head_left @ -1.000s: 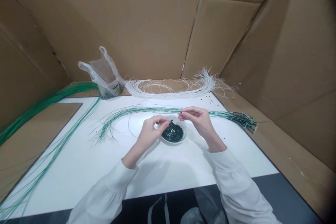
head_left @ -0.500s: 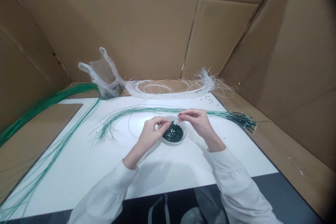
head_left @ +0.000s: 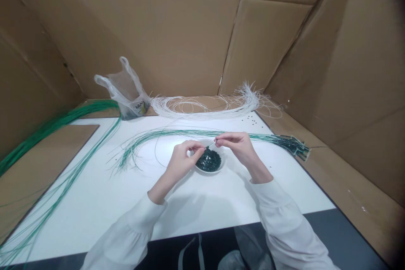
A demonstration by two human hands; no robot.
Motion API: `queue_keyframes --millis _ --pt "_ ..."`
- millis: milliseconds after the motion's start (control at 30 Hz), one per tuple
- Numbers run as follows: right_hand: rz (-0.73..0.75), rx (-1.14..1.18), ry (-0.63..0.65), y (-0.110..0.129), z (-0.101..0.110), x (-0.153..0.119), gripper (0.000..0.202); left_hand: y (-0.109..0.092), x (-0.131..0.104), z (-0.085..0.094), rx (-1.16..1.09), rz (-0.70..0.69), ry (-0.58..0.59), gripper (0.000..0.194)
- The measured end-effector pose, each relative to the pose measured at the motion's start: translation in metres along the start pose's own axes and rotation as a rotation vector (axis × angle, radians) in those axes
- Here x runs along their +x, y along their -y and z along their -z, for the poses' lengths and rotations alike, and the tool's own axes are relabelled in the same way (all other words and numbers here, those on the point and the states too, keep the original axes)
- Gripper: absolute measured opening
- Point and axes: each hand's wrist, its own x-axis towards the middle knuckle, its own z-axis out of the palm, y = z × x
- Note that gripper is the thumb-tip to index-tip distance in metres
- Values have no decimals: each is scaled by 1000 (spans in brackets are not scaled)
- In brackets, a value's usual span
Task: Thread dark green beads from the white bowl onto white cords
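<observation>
A small white dish (head_left: 221,164) heaped with dark green beads (head_left: 208,161) sits in the middle of the white table (head_left: 104,194). Both my hands hover just above it. My left hand (head_left: 180,161) pinches a thin white cord between thumb and fingers, and the cord loops away to the left over the table. My right hand (head_left: 236,145) pinches the cord's end, with a dark bead near its fingertips. The two sets of fingertips are a few centimetres apart.
A fan of green strings (head_left: 152,137) with beaded ends (head_left: 294,143) lies behind the dish. White cords (head_left: 202,107) are coiled at the back. A plastic bag (head_left: 128,93) stands at the back left. More green strings (head_left: 47,128) run along the left. Cardboard walls surround the table.
Hardly anything has moved. My hands shifted slightly over the dish and the fingertips stay close together on the cord.
</observation>
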Motion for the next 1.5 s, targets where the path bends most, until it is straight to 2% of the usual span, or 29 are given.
queue_keyframes --millis 200,367,600,1267,1500 --pt "31 -120 40 3 3 -1 11 3 1 0 50 15 -5 15" --pt "-39 -119 102 -1 4 0 14 7 1 -1 55 9 -37 16" --pt "-46 -56 71 -1 1 0 29 1 -1 -2 136 -58 -37 15" --pt "-47 -36 93 -5 2 1 29 -2 -1 -2 178 -81 -17 14" --pt "-18 -116 118 -7 3 1 29 -2 -1 -2 200 -85 -19 14"
